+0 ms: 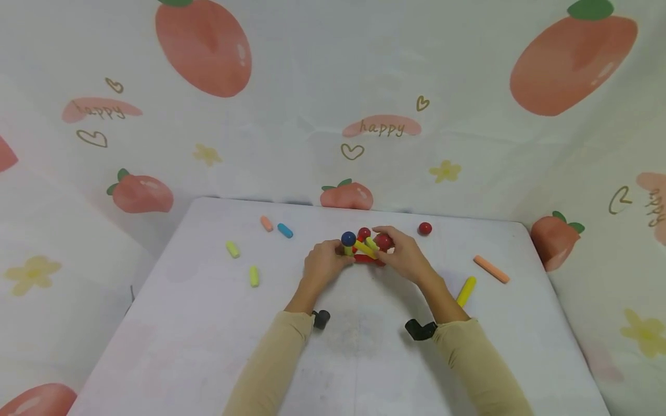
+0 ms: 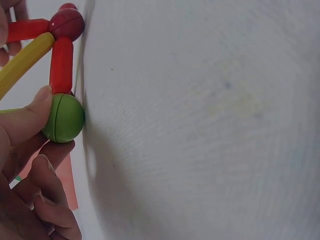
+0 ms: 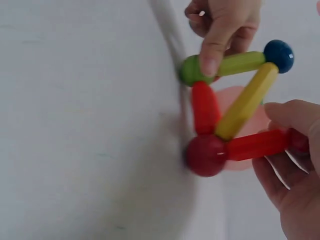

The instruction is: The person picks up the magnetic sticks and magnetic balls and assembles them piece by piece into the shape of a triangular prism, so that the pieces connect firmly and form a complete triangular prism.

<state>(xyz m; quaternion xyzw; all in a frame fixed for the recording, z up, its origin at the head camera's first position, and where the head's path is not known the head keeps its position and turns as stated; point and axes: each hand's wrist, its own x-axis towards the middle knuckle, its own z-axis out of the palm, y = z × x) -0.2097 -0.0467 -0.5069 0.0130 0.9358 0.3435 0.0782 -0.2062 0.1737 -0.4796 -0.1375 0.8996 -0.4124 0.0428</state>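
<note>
Ball-and-rod frame (image 1: 366,249) between fingers (image 3: 290,114)

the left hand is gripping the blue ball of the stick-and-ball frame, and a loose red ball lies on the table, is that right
Not quite: the left hand is gripping the green ball of the stick-and-ball frame, not the blue ball, as the left wrist view shows. A loose red ball does lie on the table.
</note>
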